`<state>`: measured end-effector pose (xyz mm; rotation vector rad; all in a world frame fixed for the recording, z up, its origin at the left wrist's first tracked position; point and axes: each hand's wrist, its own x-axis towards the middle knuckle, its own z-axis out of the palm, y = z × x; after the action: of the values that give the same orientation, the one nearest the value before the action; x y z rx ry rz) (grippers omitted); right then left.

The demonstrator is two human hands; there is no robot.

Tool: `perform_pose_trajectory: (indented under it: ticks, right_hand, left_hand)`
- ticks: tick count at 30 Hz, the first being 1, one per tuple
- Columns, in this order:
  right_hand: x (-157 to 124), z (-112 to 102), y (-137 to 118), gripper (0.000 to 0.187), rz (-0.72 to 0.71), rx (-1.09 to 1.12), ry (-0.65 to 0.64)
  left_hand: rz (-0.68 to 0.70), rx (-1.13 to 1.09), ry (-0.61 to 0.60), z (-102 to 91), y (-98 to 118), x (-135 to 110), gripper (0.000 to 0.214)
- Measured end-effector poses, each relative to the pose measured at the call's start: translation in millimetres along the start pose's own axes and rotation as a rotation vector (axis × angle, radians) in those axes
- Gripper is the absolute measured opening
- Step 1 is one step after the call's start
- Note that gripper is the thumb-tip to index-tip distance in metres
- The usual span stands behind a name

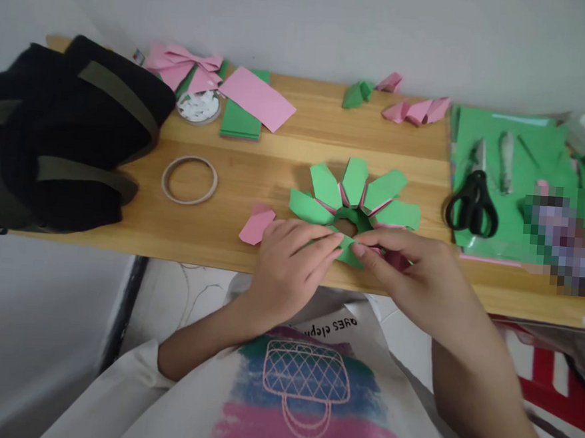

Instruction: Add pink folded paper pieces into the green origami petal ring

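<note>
A ring-shaped paper flower (355, 183) with green petals and pink edges between them lies on the wooden table in front of me. My left hand (292, 262) rests over its near left side, fingers bent together and pressing a green petal near the fingertips. With thumb and forefinger, my right hand (409, 264) pinches the same near part of the flower; the other right fingers curl beneath, partly hidden. Both hands cover much of the flower's near edge. Beside my left hand is a loose folded pink paper piece (257, 224).
A tape roll (189, 180) and a dish of white bits (199, 107) are on the left, near a black bag (79, 124). Pink paper (258, 98) lies behind. Folded pink pieces (417, 111) sit at the back. Black scissors (473, 198) lie on green sheets (522, 225) at right.
</note>
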<state>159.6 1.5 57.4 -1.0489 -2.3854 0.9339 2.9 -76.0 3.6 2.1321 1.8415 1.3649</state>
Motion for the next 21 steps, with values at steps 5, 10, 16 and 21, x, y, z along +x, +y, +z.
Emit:
perform_pose_trajectory:
  ticks: [5, 10, 16, 21]
  right_hand:
    - [-2.7, 1.2, 0.7, 0.017, -0.081, -0.079, -0.007]
    - [-7.2, 1.5, 1.1, 0.015, -0.107, -0.096, -0.027]
    - [-9.2, 1.5, -0.1, 0.012, -0.102, -0.140, -0.025]
    - [-9.7, 3.4, 1.1, 0.011, -0.087, -0.083, -0.007]
  left_hand:
    - [-0.133, -0.157, -0.046, -0.7, -2.5, 1.3, 0.008]
    - [-0.176, -0.203, -0.071, -1.2, -1.5, 4.0, 0.005]
    - [-0.209, -0.256, -0.084, -1.6, -2.1, 4.5, 0.002]
    - [-0.189, -0.230, -0.072, -1.2, -1.4, 2.4, 0.005]
